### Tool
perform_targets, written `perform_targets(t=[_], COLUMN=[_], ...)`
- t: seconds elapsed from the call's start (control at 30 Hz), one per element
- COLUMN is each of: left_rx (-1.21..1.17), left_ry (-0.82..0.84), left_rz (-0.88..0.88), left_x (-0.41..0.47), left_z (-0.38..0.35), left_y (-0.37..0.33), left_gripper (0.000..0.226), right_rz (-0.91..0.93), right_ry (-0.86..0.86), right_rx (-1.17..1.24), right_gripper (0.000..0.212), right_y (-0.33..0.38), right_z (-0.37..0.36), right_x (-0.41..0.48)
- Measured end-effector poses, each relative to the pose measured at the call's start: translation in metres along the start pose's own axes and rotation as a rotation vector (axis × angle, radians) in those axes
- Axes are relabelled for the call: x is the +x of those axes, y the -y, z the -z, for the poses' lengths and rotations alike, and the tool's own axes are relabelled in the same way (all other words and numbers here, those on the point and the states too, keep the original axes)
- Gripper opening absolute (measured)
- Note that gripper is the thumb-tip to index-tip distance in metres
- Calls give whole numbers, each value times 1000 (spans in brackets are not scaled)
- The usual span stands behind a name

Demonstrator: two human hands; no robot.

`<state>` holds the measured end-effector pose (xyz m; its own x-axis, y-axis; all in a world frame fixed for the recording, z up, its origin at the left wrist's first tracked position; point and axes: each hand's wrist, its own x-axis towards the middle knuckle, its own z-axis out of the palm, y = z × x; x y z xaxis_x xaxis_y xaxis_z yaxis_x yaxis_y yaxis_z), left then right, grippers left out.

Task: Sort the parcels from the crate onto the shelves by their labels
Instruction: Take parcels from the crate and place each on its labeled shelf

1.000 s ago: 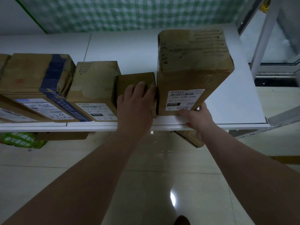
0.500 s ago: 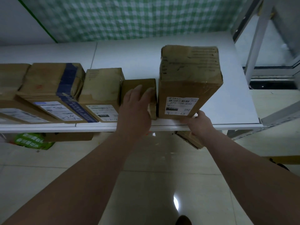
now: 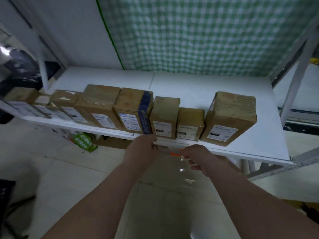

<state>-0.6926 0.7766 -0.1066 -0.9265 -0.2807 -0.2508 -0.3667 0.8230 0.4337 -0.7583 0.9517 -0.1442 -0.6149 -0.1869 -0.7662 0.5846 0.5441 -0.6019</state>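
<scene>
Several brown cardboard parcels stand in a row along the front of the white shelf (image 3: 198,94), white labels facing me. The small parcel (image 3: 189,121) sits between a taller one (image 3: 164,114) and the big parcel (image 3: 229,116) at the right end. A parcel with blue tape (image 3: 133,107) stands further left. My left hand (image 3: 141,150) hangs just below the shelf's front edge, fingers loosely curled and holding nothing. My right hand (image 3: 198,156) is beside it, lower and off the shelf, also holding nothing.
A green-and-white checked cloth (image 3: 207,35) hangs behind the shelf. White uprights (image 3: 293,90) frame the right end. Under the shelf lie a green packet (image 3: 84,141) and a cardboard box (image 3: 112,143). Dark objects (image 3: 15,69) stand at the far left.
Both hands have let go of the small and big parcels and drawn back below the shelf edge. The view has pulled back and up, showing the whole row.
</scene>
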Motion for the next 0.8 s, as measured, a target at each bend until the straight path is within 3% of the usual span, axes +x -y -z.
perform_targets(t=[0.17,0.47,0.67,0.8], left_rx=[-46,-256,-670,-1036], left_ry=[-67,-217,-365,-485], left_rz=[81,319,629,819], left_x=[-54,-187,-286,-339], left_z=[61,204,242,249], left_y=[56,225,360,426], left_gripper=[25,26,15,10], right_rz=[108,270,391,545], right_ry=[41,102,225,200], right_rx=[-144,-126,-212,-270], right_gripper=[14,12,4,16], right_y=[50,140,161,163], right_z=[-73,-273,-428,-509], right_x=[-63,-200,-251,-270])
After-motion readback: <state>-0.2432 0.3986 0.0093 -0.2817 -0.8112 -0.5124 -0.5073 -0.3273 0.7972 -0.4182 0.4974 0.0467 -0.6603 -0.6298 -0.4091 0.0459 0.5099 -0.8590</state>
